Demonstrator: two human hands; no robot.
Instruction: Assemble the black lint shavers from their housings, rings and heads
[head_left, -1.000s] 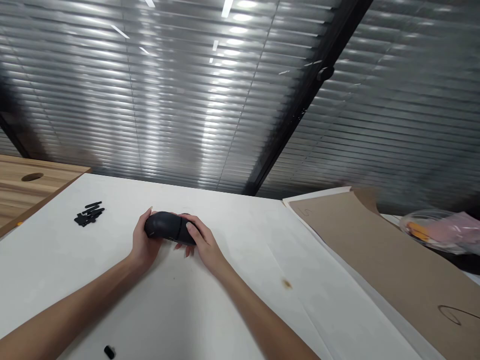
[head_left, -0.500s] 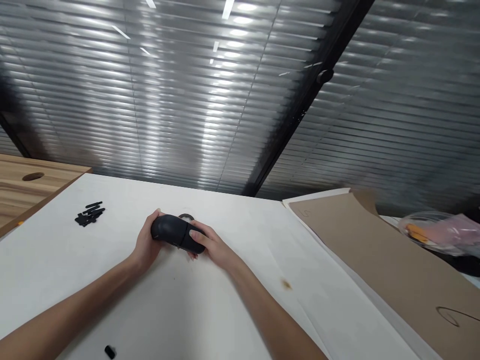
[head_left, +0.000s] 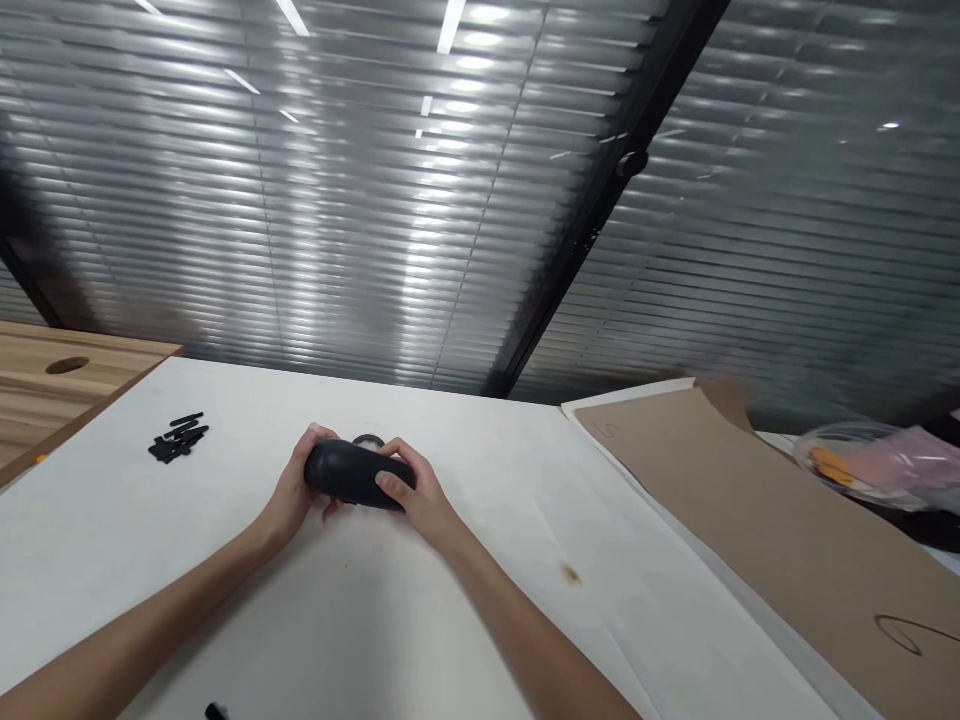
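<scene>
Both hands hold a black oblong case point(head_left: 352, 475), which is rounded and lies almost level just above the white tabletop point(head_left: 187, 600). My left hand point(head_left: 292, 495) grips its left end, and my right hand point(head_left: 416, 490) wraps its right end. A thin dark ring point(head_left: 368, 441) shows just behind the case, partly hidden by it. A heap of small black strips point(head_left: 178, 443) lies to the far left. A small black piece point(head_left: 215, 712) sits at the bottom edge of the view.
A brown cardboard sheet point(head_left: 757, 530) with pencil marks lies along the right side. Behind it is a clear plastic bag point(head_left: 870, 465) with orange and pink contents. A wooden tabletop point(head_left: 67, 390) with a round hole meets the white surface at the left, below slatted blinds.
The case has turned in my hands from a tilted pose to nearly level. My hands have shifted their grip around it, and the ring behind it shows more plainly.
</scene>
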